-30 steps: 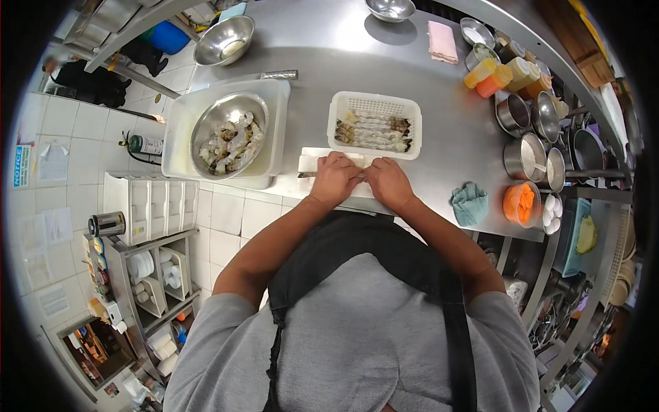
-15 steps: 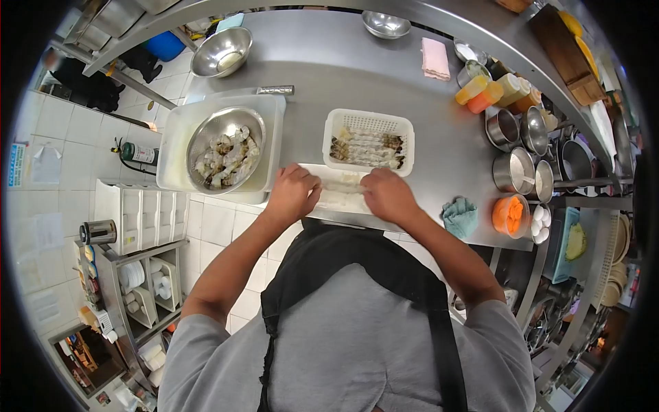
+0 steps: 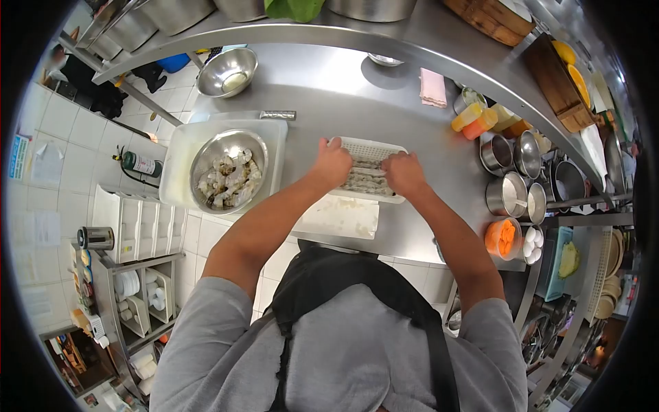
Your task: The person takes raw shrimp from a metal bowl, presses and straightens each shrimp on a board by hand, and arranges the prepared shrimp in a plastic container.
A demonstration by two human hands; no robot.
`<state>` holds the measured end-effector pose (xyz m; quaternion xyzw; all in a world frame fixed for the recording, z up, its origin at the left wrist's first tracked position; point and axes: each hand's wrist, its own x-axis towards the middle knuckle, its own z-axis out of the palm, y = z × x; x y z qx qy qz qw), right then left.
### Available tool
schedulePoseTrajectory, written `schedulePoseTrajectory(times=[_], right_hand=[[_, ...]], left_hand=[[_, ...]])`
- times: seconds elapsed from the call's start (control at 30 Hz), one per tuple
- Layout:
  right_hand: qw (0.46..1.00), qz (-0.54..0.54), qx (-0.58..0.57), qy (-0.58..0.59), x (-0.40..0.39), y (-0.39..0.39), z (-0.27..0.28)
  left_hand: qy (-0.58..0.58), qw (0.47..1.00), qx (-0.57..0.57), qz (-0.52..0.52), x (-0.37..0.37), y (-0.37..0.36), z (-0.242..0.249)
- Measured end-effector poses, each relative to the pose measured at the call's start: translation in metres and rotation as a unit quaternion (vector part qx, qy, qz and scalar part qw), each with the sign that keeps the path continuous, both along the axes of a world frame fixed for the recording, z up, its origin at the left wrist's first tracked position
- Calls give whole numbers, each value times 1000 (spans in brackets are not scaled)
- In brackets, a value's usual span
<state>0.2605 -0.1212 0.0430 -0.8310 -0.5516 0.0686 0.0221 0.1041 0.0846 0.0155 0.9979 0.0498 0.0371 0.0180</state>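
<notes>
A white perforated basket (image 3: 374, 145) stands on the steel counter with rows of shrimp (image 3: 367, 180) in it. At the basket's left side, my left hand (image 3: 333, 163) reaches over the shrimp with its fingers closed. My right hand (image 3: 405, 173) is over the basket's right side, its fingers also closed. What they hold is hidden by the fingers. Just in front of the basket lies a white board (image 3: 340, 215) with wet marks. On the left, a steel bowl (image 3: 199, 168) holds more shrimp and rests in a translucent tub (image 3: 171, 180).
A knife handle (image 3: 278, 115) lies behind the tub, near an empty steel bowl (image 3: 227, 72). Pots (image 3: 506, 194), sauce bottles (image 3: 480, 125) and an orange-filled container (image 3: 503, 238) line the right side. An overhead shelf (image 3: 357, 33) crosses the back. A person (image 3: 89, 82) stands far left.
Both hands have moved from the board up to the basket. The board now shows uncovered. The camera view has shifted, with more of the overhead shelf in sight.
</notes>
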Motion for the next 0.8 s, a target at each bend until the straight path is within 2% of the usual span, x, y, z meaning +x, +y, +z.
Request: schedulePoseTrajectory(times=[0.07,0.27,0.37,0.5,0.6,0.63,0.7,0.8], right_hand=[[1000,6,12,4,1,-4,-4],[999,25,-5,-28,-3,-7,-5],[999,33,12,-28,-5,-9,-4],[999,41,33,-9,-7,-16,6],[995,-8,95,18,-9,-14,6],[996,-7,82,32,-12,-14,5],[996,7,59,65,-24,-7,0],[995,-34,61,67,-42,4,25]], left_hand=[[8,999,-34,16,-2,0,-4],[76,997,-25,4,-4,-1,12],[40,999,-8,18,-9,-5,10],[-124,983,-119,62,-48,-3,35],[-199,958,-174,112,-98,17,85],[-235,947,-180,125,-117,29,100],[-261,923,-184,216,-155,63,119],[-358,842,-188,356,-216,117,147]])
